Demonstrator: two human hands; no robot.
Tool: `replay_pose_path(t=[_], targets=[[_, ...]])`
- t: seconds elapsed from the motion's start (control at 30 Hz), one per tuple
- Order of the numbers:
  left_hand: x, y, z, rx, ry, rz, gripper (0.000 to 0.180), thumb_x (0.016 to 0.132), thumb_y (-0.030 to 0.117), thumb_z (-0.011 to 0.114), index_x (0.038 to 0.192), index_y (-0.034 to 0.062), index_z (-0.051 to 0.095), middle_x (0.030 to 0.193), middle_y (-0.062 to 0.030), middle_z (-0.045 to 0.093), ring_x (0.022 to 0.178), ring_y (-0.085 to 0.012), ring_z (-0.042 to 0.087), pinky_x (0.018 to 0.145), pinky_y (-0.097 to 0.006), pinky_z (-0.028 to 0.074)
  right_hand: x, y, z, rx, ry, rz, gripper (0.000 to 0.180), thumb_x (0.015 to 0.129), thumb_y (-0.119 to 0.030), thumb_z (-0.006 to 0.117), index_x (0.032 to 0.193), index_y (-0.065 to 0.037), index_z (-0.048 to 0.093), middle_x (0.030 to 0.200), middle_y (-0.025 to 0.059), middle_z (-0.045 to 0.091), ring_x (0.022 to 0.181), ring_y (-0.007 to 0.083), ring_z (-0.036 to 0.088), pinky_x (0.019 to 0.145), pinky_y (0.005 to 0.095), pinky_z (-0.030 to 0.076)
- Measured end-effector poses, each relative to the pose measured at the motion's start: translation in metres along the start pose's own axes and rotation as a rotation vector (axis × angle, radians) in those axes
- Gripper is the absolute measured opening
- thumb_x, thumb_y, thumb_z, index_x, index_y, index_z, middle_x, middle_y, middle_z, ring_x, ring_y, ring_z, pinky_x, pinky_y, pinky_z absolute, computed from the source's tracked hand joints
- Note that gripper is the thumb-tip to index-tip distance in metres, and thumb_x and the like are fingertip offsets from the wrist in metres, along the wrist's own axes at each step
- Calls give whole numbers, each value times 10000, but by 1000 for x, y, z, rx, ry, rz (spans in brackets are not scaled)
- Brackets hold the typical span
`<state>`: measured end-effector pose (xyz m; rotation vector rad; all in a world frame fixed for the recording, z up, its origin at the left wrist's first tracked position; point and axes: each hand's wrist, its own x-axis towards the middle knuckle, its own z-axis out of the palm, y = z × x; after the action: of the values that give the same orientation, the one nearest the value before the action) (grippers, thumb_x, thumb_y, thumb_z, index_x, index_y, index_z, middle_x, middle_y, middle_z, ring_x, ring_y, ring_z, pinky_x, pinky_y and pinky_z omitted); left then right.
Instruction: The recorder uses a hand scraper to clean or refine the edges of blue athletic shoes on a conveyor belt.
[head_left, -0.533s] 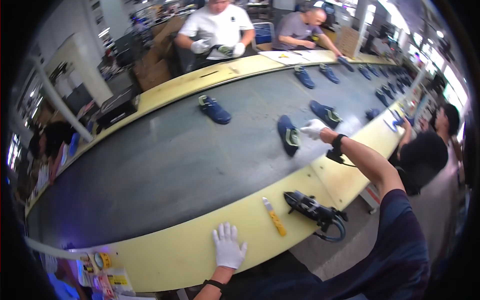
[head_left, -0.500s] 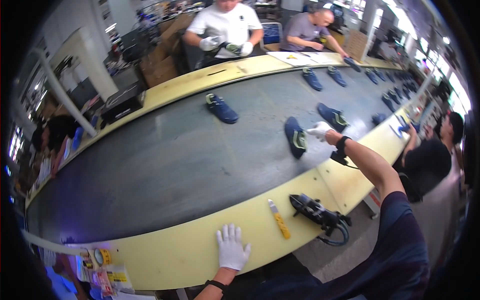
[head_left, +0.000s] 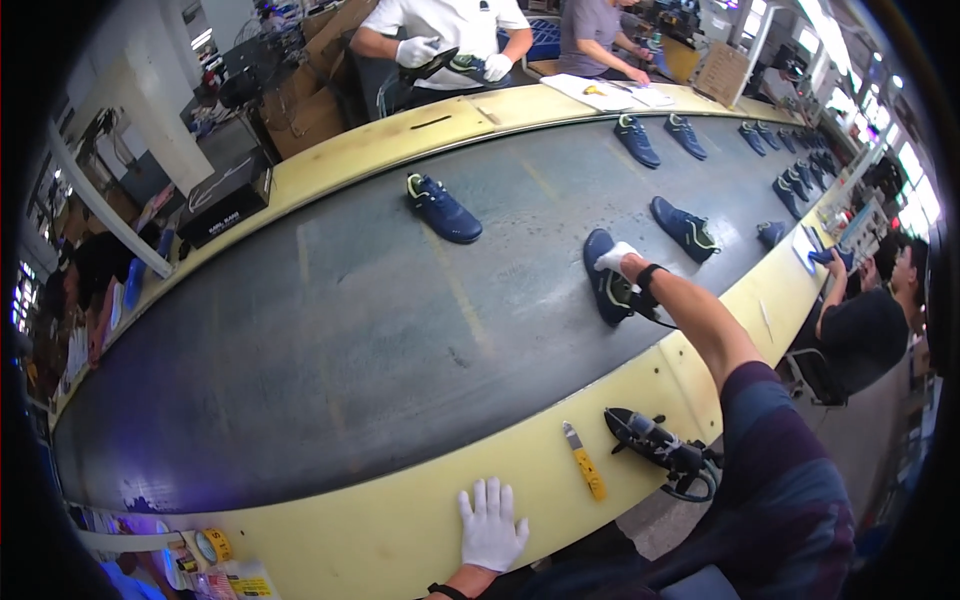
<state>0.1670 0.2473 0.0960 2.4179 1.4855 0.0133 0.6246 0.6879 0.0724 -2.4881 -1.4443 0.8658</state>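
My right hand [head_left: 616, 258], in a white glove, reaches out over the dark conveyor belt [head_left: 330, 330] and rests on a blue shoe [head_left: 604, 282] with green trim lying near the belt's near edge. Whether the fingers grip it I cannot tell for sure; the hand lies on its heel end. My left hand [head_left: 491, 524], also white-gloved, lies flat with fingers spread on the yellow belt border [head_left: 400, 520], holding nothing. A yellow utility knife [head_left: 585, 463] and a black power tool [head_left: 660, 452] lie on the border to its right.
More blue shoes sit on the belt: one [head_left: 442, 207] at centre, another [head_left: 685, 227] right of my hand, several farther along. Across the belt a person in white [head_left: 450, 40] holds a shoe. Another person [head_left: 865, 320] sits at right. Tape [head_left: 212, 545] lies at bottom left.
The shoes have travelled left along the belt. My right hand has moved onto the near shoe's heel. My left hand stays flat on the border.
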Motion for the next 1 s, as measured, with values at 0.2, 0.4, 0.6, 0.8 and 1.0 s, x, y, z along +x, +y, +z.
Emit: replay_pose_path(t=[0.2,0.4,0.6,0.8,1.0], targets=[[-14,5,17,51,101,9,766,922,424,662,1520,-22,484,1636,-285,380,1542,-482,294,1268,-682,156,-162,-89,-11,635,-409,-253,369,885,-246,827,1118,36,781,982,109,791,795,175,757,711,311,593],[-16,0,34,-528,326,-152,736,991,377,649,1553,-46,434,1649,-266,379,1544,-434,340,1294,-559,216,-360,-118,0,819,-692,-346,496,902,-215,817,1284,80,704,1060,144,783,881,217,778,796,327,628],[-63,84,-67,-987,438,-205,1065,867,485,805,1589,-108,294,1619,-329,373,1545,-475,313,1287,-523,252,-483,-32,80,851,-692,-136,526,986,-315,747,1309,91,659,1116,153,760,920,230,756,822,343,611],[-95,63,5,-371,170,-323,1196,747,543,868,1568,-118,303,1593,-325,408,1541,-455,329,1297,-561,194,-530,52,145,915,-828,-95,520,1078,-312,621,1428,69,580,1337,149,681,1209,187,672,974,359,578],[-110,84,26,-492,248,-439,984,821,401,821,1520,-114,357,1323,-343,602,1253,-478,591,1106,-554,425,-557,80,130,598,-478,-452,239,990,-127,673,1148,36,748,921,131,773,860,246,762,790,347,605]])
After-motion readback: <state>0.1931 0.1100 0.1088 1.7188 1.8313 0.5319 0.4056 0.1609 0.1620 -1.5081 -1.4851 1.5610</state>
